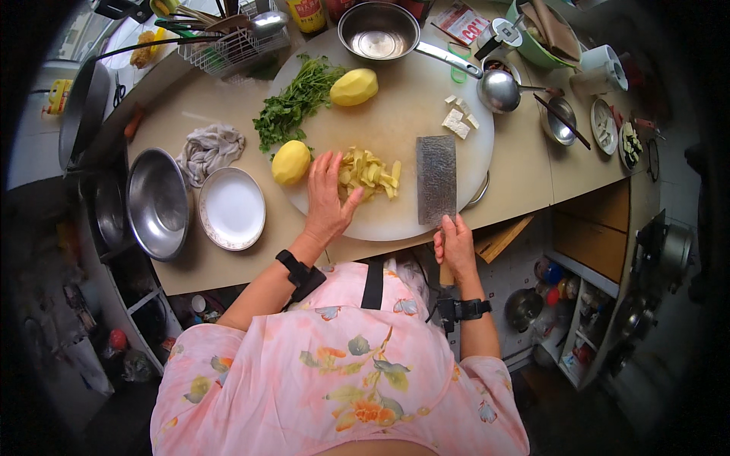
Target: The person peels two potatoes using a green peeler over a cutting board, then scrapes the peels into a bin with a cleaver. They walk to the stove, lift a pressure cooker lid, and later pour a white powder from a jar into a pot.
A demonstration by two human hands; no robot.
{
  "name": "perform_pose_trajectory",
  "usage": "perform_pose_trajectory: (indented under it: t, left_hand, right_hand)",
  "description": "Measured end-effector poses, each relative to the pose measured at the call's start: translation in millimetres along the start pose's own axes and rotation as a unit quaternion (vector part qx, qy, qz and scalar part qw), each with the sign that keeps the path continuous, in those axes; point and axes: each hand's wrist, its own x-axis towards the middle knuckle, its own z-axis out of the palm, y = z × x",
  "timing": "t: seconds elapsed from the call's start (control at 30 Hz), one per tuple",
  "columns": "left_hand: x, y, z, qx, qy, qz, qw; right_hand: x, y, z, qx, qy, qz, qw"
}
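Note:
A round white cutting board (393,225) lies before me on the counter. My right hand (456,245) grips the wooden handle of a cleaver (437,176), whose broad dark blade is over the board's right side. My left hand (329,196) is spread at the left edge of a pile of cut yellow potato pieces (370,174), its fingers apart; whether it touches them I cannot tell. Just left of that hand sits a peeled potato (291,163). Another peeled potato (354,87) lies farther back, beside a bunch of leafy green herbs (299,100). White cubes, possibly tofu (458,118), are at the upper right.
Left of the board stand a white plate (232,209), a steel bowl (158,203) and a crumpled cloth (212,153). A steel saucepan (379,31) rests at the back, its handle pointing right towards a ladle (499,91). A small steel bowl with chopsticks (559,121) stands farther right.

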Motion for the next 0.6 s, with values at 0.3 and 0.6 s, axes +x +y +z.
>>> perform_pose_trajectory:
  t: [0.3, 0.6]
  left_hand:
    - [8, 18, 39, 0.006, 0.111, -0.109, 0.988]
    - [19, 36, 60, -0.055, 0.251, -0.164, 0.952]
  right_hand:
    - [17, 6, 64, -0.058, -0.099, -0.009, 0.993]
    - [24, 2, 91, -0.059, -0.218, -0.011, 0.974]
